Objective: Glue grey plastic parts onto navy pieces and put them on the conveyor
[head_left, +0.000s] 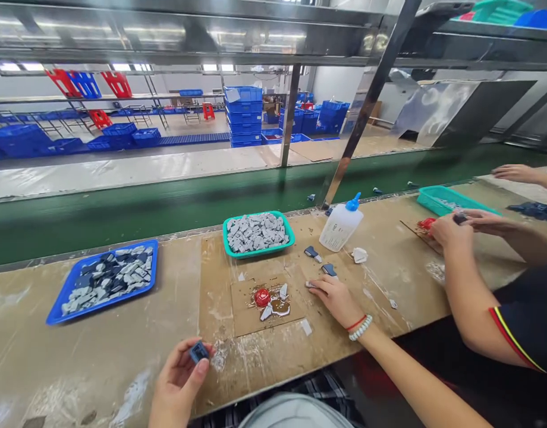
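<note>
My left hand (178, 377) is closed around a small dark blue plastic part (198, 352) with a hollow in it, held between thumb and fingers above the table's front edge. On the right, my right hand (338, 301) rests low over the board with its fingers pinched together. A small grey piece (309, 285) shows at its fingertips, partly covered. Between the hands lies a cardboard sheet (242, 324) bearing a red round cap (261, 297), a brown glue puddle (280, 307) and grey pieces (266, 311). Two dark blue and grey parts (313, 254) lie beyond my right hand.
A teal tray (226, 245) of grey pieces and a blue tray (154, 261) of mixed pieces stand behind. A white bottle with blue nozzle (342, 227) is near a metal post (367, 113). A green conveyor (175, 205) runs behind. A co-worker's hands (456, 232) work at right.
</note>
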Tool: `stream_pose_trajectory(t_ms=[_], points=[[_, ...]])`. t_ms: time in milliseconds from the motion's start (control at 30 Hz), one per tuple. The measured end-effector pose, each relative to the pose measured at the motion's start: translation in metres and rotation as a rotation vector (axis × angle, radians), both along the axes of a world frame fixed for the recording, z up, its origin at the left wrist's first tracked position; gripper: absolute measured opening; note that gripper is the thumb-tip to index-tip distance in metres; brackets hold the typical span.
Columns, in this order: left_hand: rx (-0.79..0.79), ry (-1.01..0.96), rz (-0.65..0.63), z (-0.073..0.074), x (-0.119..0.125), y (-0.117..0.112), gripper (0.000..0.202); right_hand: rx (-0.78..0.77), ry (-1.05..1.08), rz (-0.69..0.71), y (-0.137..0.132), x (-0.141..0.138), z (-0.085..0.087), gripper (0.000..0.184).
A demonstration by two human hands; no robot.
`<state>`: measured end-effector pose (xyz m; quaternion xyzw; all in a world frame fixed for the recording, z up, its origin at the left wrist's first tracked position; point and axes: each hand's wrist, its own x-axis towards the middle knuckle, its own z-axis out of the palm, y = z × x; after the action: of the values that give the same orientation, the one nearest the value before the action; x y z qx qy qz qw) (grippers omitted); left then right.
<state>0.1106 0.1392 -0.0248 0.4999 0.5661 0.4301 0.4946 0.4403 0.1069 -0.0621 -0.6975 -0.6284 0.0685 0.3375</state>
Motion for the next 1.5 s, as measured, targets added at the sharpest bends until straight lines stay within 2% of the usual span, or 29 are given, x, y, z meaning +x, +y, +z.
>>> stream_pose_trajectory(t_ms=[67, 200, 367, 467, 600, 667, 767, 867, 967, 1067, 1200, 1333, 1500], points=[[-0.022, -0.060, -0.037, 0.000, 0.002, -0.005, 0.047, 0.004, 0.016, 0.020, -0.005, -0.007, 0.008, 0.019], [-0.030, -0.034, -0.150, -0.001, 0.008, -0.009, 0.036, 0.014, 0.056, 0.128, -0.009, -0.036, 0.024, 0.019], [-0.025, -0.064, -0.289, 0.003, 0.025, -0.011, 0.029, 0.032, 0.082, 0.170, -0.011, -0.069, 0.017, 0.017], [-0.071, -0.071, -0.299, 0.005, 0.033, -0.012, 0.032, 0.036, 0.078, 0.164, -0.013, -0.077, 0.013, 0.022], [-0.091, -0.066, -0.312, 0.005, 0.040, -0.008, 0.030, 0.021, 0.102, 0.171, -0.014, -0.080, 0.020, 0.027], [-0.102, -0.071, -0.334, 0.005, 0.043, -0.005, 0.028, 0.013, 0.233, 0.145, -0.013, -0.078, 0.025, 0.024], [-0.091, -0.045, -0.401, 0.010, 0.053, 0.002, 0.023, -0.068, 0.600, 0.106, -0.011, -0.074, 0.031, 0.018], [-0.037, 0.032, -0.445, 0.021, 0.068, 0.009, 0.020, -0.196, 0.969, 0.136, -0.009, -0.070, 0.037, 0.017], [-0.027, 0.087, -0.539, 0.034, 0.083, 0.014, 0.022, -0.208, 1.143, 0.142, -0.008, -0.070, 0.048, 0.015], [-0.015, 0.071, -0.627, 0.040, 0.095, 0.016, 0.024, -0.113, 1.080, 0.142, -0.007, -0.075, 0.064, 0.012], [0.061, 0.045, -0.611, 0.036, 0.107, 0.014, 0.022, 0.050, 0.802, 0.123, -0.005, -0.084, 0.078, 0.012], [0.085, 0.052, -0.554, 0.034, 0.111, 0.009, 0.018, 0.141, 0.596, 0.165, -0.006, -0.090, 0.080, 0.020], [0.105, 0.140, -0.482, 0.032, 0.116, 0.005, 0.017, 0.115, 0.482, 0.264, -0.010, -0.093, 0.072, 0.028]])
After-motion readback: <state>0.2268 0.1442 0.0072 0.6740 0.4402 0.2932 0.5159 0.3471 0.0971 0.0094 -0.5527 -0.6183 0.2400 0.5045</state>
